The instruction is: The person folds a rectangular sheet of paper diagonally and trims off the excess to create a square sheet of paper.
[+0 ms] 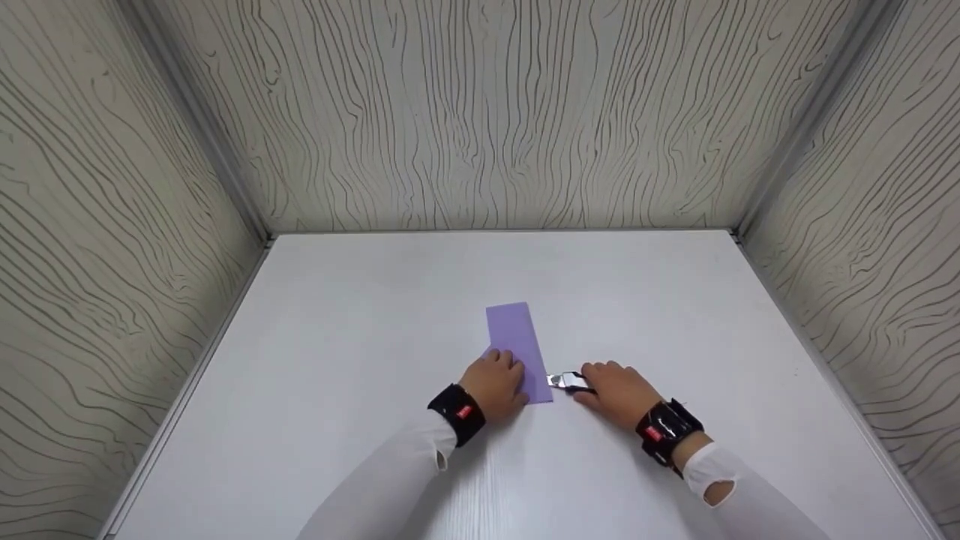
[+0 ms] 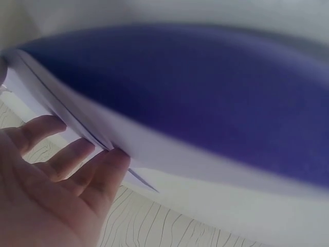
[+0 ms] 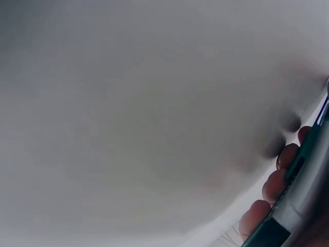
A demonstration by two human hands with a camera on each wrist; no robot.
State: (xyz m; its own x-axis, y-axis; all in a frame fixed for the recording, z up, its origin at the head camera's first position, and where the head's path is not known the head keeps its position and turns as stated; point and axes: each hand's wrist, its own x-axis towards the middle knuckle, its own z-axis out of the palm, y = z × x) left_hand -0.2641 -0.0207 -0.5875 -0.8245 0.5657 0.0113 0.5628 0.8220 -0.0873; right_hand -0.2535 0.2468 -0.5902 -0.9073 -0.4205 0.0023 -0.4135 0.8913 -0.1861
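A folded purple sheet of paper (image 1: 512, 324) lies lengthwise near the middle of the white table. My left hand (image 1: 495, 384) holds its left side, fingers bent over the edge and thumb by the near end. In the left wrist view, my fingertips (image 2: 117, 157) touch the paper's layered edge, and the purple paper (image 2: 205, 98) bows up close to the camera. My right hand (image 1: 619, 390) grips a small hand tool (image 1: 574, 381), its flat silver head at the paper's right edge. The right wrist view shows fingers curled around the tool's dark green and silver body (image 3: 303, 190).
The white table (image 1: 360, 300) is bounded by wood-grain panels (image 1: 480, 120) at the back and both sides, with grey metal rails at the corners. Black bands (image 1: 457, 414) circle both wrists, and white sleeves (image 1: 375, 480) cover the forearms.
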